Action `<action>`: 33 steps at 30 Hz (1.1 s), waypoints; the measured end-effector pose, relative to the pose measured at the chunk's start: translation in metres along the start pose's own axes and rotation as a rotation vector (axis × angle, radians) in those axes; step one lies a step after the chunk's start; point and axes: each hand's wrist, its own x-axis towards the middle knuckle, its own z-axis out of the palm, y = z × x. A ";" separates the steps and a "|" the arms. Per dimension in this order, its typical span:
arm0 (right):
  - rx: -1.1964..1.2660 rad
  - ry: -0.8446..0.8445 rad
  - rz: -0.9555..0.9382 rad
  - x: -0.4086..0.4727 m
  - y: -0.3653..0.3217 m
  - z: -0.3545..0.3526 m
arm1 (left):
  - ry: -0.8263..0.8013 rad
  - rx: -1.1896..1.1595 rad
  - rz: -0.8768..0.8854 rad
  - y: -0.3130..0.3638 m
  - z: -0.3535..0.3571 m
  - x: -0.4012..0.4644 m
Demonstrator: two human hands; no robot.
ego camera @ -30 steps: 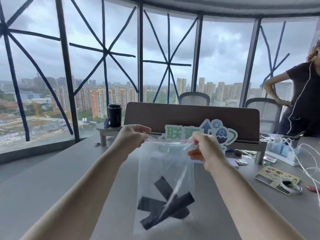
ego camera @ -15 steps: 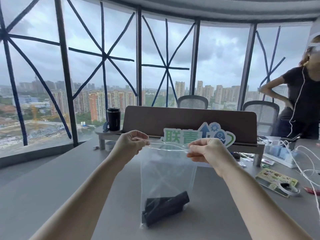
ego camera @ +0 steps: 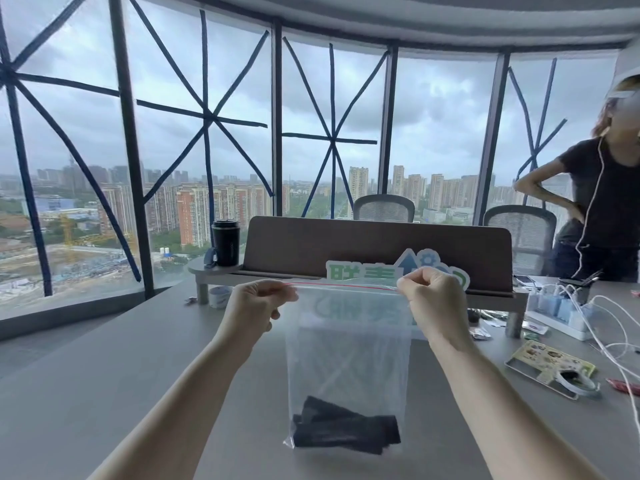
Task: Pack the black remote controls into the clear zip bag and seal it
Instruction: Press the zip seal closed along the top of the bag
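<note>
Pinching clear plastic zip bag (ego camera: pixel 348 348) taut by top corners, left hand (ego camera: pixel 258 306) and right hand (ego camera: pixel 433 303) apart; red zip strip (ego camera: pixel 346 287) horizontal between; black rectangular remote controls (ego camera: pixel 343 433) at bottom.

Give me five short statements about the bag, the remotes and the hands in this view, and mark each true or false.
1. Both hands pinch the top edge of the clear zip bag: left hand, right hand. True.
2. The black remote controls lie on the table beside the bag. False: they sit inside it, at the bottom.
3. The bag hangs upright. True.
4. A white mug stands on the shelf at left. False: the black cup stands there.
5. The bag's top strip is blue. False: it shows a red line.
</note>
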 end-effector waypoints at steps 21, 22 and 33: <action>-0.317 -0.522 -0.481 0.002 -0.054 0.032 | -0.162 0.027 0.078 0.024 0.028 -0.005; -0.331 -0.521 -0.488 0.001 -0.054 0.032 | -0.164 0.037 0.082 0.023 0.028 -0.004; -0.506 -0.453 -0.533 -0.008 -0.049 0.039 | -0.016 0.017 0.086 0.013 0.036 0.001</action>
